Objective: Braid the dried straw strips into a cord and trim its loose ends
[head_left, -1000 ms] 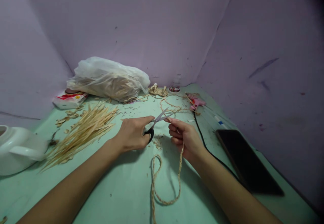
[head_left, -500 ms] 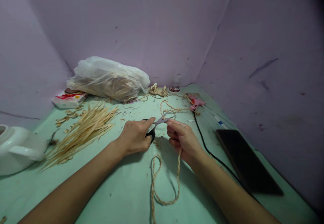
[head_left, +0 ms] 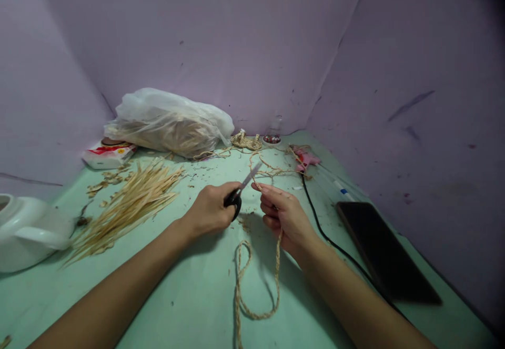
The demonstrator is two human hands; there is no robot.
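Note:
My left hand (head_left: 209, 207) grips a pair of scissors (head_left: 234, 200) by the black handles, its blades closed together and pointing up and to the right. Just right of the blades, my right hand (head_left: 286, 215) pinches the end of a braided straw cord (head_left: 278, 265) between thumb and fingers. From under that hand the cord hangs down into a loop on the green tabletop (head_left: 197, 307) and runs off the near edge of view. Beyond the blades lie thin strands of cord (head_left: 272, 170).
Left are a bundle of dry straw strips (head_left: 130, 207), a white pot (head_left: 31, 233) and a tissue pack (head_left: 110, 155). A plastic bag (head_left: 169, 122) and coiled braid (head_left: 246, 141) sit at the back. Right are a pink glue gun (head_left: 306, 158), black cable (head_left: 327, 238) and dark tablet (head_left: 389, 254).
The scissor blades, spread around the cord's end before, have closed and swung slightly left, away from my right fingers. My right hand has barely moved.

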